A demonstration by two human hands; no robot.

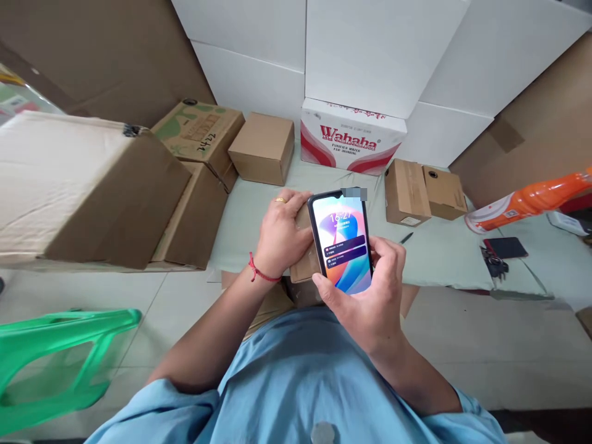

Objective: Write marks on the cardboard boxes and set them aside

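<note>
A smartphone [345, 246] with its screen lit, showing 16:27 and two notification bars, is in my right hand [370, 290]. The thumb lies along the near left edge and the fingers wrap the right side. Behind the phone is a small cardboard box [303, 266] at the table's near edge, largely hidden. My left hand [283, 231], with a ring and a red string bracelet, grips this box from the left, its thumb reaching under the phone and its fingers bent over the far side.
On the green-covered table [240, 228] stand a brown box [266, 148], a Wahaba-style "Wahaha" water carton [351, 139] and two small boxes [407, 194]. Larger cartons [152, 203] are at left. An orange bottle [527, 200], keys [494, 262] and a dark phone-like object [509, 247] lie right. A green stool [69, 364] stands lower left.
</note>
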